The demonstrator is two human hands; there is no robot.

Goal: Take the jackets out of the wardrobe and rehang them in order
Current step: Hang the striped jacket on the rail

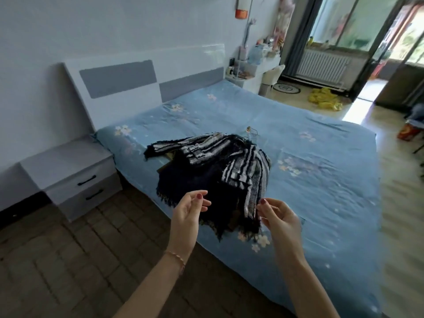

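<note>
The jackets point(213, 171) lie on the bed point(321, 180), nightstand point(71, 173) to its left, both hands in front.

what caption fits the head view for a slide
Both hands, left hand and right hand, hover empty over striped jackets on the blue bed.

The jackets point(213, 173) lie in a crumpled heap on the bed point(321, 180), near its front edge and well short of the headboard. One is dark navy with frayed, fringed hems, spread flat underneath and reaching toward the bed's edge. Another, striped black and white with fringed trim, is draped over it, one sleeve stretched toward the headboard side.
</note>
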